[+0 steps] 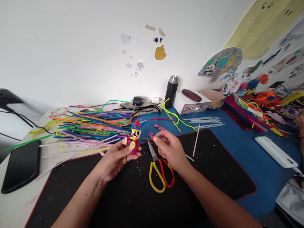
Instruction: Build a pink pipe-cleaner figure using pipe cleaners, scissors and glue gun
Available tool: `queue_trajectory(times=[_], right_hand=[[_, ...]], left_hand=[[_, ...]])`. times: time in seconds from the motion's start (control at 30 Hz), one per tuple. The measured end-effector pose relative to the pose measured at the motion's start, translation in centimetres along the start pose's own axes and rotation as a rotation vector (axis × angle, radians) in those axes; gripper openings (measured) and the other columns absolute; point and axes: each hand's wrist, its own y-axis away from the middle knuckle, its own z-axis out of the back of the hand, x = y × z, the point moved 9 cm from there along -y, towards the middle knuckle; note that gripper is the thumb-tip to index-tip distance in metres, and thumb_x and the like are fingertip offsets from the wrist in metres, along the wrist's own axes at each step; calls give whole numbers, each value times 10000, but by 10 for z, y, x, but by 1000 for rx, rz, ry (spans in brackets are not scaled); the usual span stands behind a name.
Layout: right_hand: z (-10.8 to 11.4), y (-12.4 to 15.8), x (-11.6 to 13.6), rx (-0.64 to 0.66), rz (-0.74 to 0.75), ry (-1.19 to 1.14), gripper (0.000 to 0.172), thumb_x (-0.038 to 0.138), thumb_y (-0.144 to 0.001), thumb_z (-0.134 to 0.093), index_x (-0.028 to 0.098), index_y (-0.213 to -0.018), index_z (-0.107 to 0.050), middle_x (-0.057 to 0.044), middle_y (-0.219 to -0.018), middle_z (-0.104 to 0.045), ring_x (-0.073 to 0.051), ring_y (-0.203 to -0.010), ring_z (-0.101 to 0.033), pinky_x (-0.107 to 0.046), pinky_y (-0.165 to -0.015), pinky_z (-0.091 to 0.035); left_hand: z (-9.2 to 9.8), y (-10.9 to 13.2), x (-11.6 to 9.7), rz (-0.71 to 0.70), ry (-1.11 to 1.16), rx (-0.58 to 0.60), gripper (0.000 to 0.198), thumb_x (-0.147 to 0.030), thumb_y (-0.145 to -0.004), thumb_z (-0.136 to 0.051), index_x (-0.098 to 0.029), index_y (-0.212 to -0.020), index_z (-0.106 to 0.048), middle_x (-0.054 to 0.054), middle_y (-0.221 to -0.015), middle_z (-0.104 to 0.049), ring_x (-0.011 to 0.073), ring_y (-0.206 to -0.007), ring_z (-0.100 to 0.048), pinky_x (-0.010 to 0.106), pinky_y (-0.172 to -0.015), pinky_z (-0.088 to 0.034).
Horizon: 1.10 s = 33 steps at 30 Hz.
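Observation:
Upright in my left hand (121,155) is a small pipe-cleaner doll (135,142) with a magenta body, a white and black face, and a blue and red top; the thumb presses on a yellow disc at its front. My right hand (169,148) pinches a short curled piece of pink pipe cleaner (151,135) between thumb and forefinger, apart from the doll. Scissors (154,155) with one yellow and one red handle lie on the black mat (123,202), partly under my right hand. Behind that hand lies a small pink item (159,127).
Many coloured pipe cleaners (95,123) spread at the back left, near a black phone (22,165). A black thermos (171,91), a white box (190,103) and a bowl (212,96) stand along the wall. A wooden stick (196,140) and white power bank (275,152) lie to the right.

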Motion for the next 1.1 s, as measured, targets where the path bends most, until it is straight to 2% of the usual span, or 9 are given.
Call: queue_trajectory(times=[0.23,0.5,1.1], right_hand=[[-3,-7,0,63,-2,84,319,493,-885,-796,219,-847,-636,116,-550,-424,-56,-392,-299,-211,-390,-218],[-2,-9,12,81,-12,174,300,475,-874,-785,218,-842,-633,121,-539,-403,-66,-406,-319,-213,-405,-244],[-2,-8,12,103,-16,265,247,449,-911,-723,223,-882,-628,110,-549,-424,-82,-425,-344,-238,-444,-273]], left_hand=[[-2,2,2,19,-75,24,427,-378,-669,-1045,-138,-936,-814,115,-907,-854,194,-728,-811,239,-704,-680],[-4,3,3,36,-97,37,427,-364,-647,-1055,-142,-934,-829,110,-886,-855,200,-722,-816,230,-678,-675],[-5,4,5,66,-132,46,476,-398,-641,-1058,-140,-952,-807,82,-872,-845,202,-759,-815,238,-695,-672]])
